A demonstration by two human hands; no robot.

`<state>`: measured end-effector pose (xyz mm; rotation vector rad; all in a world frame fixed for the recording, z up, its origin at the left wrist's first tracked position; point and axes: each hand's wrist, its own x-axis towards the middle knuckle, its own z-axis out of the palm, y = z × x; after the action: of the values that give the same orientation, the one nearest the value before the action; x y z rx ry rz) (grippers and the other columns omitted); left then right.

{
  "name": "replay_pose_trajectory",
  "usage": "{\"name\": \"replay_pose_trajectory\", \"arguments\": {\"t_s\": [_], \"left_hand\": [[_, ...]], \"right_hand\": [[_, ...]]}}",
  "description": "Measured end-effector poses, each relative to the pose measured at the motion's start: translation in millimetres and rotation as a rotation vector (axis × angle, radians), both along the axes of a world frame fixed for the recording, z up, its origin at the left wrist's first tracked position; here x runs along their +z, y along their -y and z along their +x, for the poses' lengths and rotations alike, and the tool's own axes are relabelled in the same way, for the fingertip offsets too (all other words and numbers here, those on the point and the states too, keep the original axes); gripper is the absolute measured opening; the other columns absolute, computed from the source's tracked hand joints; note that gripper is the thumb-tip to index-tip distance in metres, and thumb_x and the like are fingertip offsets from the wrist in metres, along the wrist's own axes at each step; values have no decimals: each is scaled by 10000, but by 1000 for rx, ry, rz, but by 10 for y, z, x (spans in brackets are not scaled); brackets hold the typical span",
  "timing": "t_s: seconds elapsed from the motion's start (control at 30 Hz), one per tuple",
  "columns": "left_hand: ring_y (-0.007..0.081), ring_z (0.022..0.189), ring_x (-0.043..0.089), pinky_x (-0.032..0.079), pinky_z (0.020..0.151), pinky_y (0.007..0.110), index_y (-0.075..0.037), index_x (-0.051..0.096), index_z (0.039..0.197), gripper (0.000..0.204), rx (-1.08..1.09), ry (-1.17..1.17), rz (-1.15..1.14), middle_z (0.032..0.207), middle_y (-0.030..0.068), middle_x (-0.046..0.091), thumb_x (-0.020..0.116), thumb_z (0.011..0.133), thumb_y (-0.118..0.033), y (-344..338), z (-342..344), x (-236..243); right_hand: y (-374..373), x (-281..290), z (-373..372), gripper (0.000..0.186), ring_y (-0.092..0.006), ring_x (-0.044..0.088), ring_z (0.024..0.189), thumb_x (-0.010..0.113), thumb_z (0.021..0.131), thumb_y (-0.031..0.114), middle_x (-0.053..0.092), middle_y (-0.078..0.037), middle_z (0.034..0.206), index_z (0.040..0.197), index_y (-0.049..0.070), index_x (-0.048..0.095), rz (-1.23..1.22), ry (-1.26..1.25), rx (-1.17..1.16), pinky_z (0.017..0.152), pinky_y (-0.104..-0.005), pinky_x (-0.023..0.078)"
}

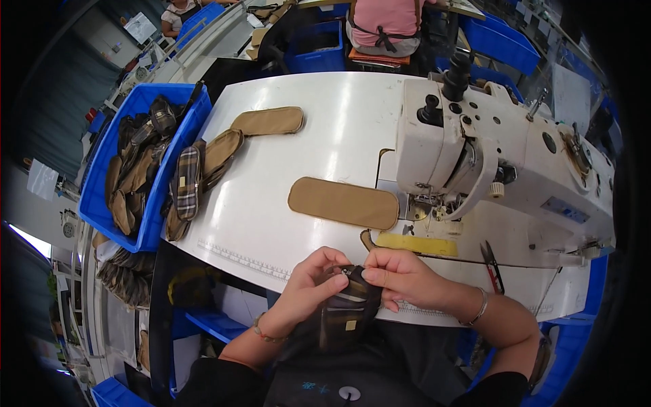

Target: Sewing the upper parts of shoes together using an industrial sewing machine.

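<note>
Both hands are at the table's front edge, pinching the upper end of a dark plaid fabric pouch (pixel 349 313) that hangs down over my lap. My left hand (pixel 313 285) grips its left side with thumb and fingers. On the other side, my right hand (pixel 411 279) pinches the dark edging, and a narrow brown strip (pixel 367 239) sticks up beyond its fingers. A small metallic bit, perhaps a zipper part, shows between the hands. Just beyond them lies a flat brown oblong fabric panel (pixel 344 203), near the needle of the white sewing machine (pixel 502 149).
A yellow strip (pixel 417 244) and thread snips (pixel 493 268) lie right of my hands. Left on the white table (pixel 339 108) are a plaid pouch (pixel 186 180) and brown pieces (pixel 270 121). A blue bin (pixel 146 234) holds several pouches. A person in pink (pixel 385 27) sits beyond.
</note>
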<state>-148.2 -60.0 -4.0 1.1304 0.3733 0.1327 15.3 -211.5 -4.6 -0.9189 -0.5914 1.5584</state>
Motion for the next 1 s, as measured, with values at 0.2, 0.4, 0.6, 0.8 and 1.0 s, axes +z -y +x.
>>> {"name": "replay_pose_trajectory", "arguments": {"t_s": [0.2, 0.4, 0.6, 0.8, 1.0], "left_hand": [[97, 977, 579, 458, 896, 268, -11, 624, 1054, 111, -3, 71, 3, 1026, 22, 628, 613, 956, -64, -84, -213, -60], [99, 896, 571, 445, 833, 258, 4, 651, 939, 113, -14, 33, 224, 947, 20, 610, 595, 969, -90, -20, -239, -28], [89, 893, 570, 445, 831, 250, 12, 659, 976, 151, -211, 32, -281, 916, 23, 627, 584, 986, -119, -131, -313, -67], [74, 732, 607, 491, 686, 217, 18, 676, 944, 74, 122, -150, 537, 826, 24, 674, 621, 949, -31, -56, -254, 346], [104, 696, 571, 462, 622, 271, 4, 643, 920, 45, -19, -154, 648, 804, 44, 616, 623, 938, -32, -187, -117, 369]], "right_hand": [[23, 101, -88, 242, -46, 500, 536, 718, 922, 237, 576, 12, 757, 926, 36, 583, -31, 84, 110, 471, -201, 386], [36, 41, -206, 295, -39, 503, 546, 762, 884, 277, 571, 22, 709, 857, 40, 589, 55, 370, 119, 512, -211, 385], [29, 147, -128, 265, -39, 569, 556, 781, 863, 202, 590, 24, 686, 761, 50, 589, -25, 269, 234, 499, -197, 395], [41, 127, -185, 208, -51, 616, 559, 785, 843, 104, 622, 13, 697, 752, 31, 612, -27, 252, 123, 502, -182, 449], [61, 35, -250, 161, -61, 621, 550, 778, 843, 134, 659, -4, 728, 840, 5, 682, 126, 321, -37, 491, -203, 463]]}}
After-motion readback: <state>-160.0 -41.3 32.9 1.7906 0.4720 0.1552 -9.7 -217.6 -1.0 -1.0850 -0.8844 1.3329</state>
